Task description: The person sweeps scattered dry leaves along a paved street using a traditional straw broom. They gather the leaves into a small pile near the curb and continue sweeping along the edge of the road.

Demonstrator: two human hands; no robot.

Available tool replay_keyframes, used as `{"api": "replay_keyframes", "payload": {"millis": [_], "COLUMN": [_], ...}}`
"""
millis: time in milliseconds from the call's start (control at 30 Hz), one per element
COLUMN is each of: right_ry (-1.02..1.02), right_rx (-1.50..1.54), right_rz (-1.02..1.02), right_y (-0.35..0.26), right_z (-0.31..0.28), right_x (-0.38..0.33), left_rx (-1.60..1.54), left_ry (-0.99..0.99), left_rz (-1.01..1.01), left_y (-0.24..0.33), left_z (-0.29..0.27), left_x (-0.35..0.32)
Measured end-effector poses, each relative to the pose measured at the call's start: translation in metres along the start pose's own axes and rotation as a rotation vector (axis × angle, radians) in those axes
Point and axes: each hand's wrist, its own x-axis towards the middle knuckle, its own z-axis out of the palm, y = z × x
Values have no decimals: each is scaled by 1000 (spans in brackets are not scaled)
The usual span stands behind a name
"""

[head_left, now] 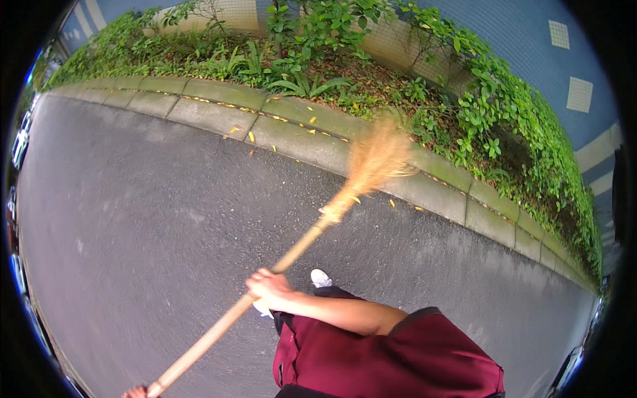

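head view: we sweep asphalt with a broom (312, 235).
right hand (269, 286) clenched mid-handle; left hand (136, 392) grasping its end, bristles at one o'clock by the curb (219, 116).

The right hand (269, 286) grips the wooden broom (312, 235) mid-handle and the left hand (136, 392) holds its lower end at the frame edge — the straw head, blurred, lies over the asphalt road (133, 219) beside the concrete kerb (298, 132) — with scattered yellow leaves (251, 136) nearby.
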Motion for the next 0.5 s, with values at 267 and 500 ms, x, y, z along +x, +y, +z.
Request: {"api": "replay_keyframes", "payload": {"millis": [267, 500], "right_ry": [-52, 141], "right_rx": [-120, 194], "right_rz": [561, 222], "right_y": [191, 43], "right_z": [58, 175], "right_x": [-112, 85], "left_rx": [-263, -107], "left_ry": [-752, -337], "left_rz": [-721, -316], "left_y": [-166, -39], "left_z": [116, 46], "left_x": [-46, 109]}}
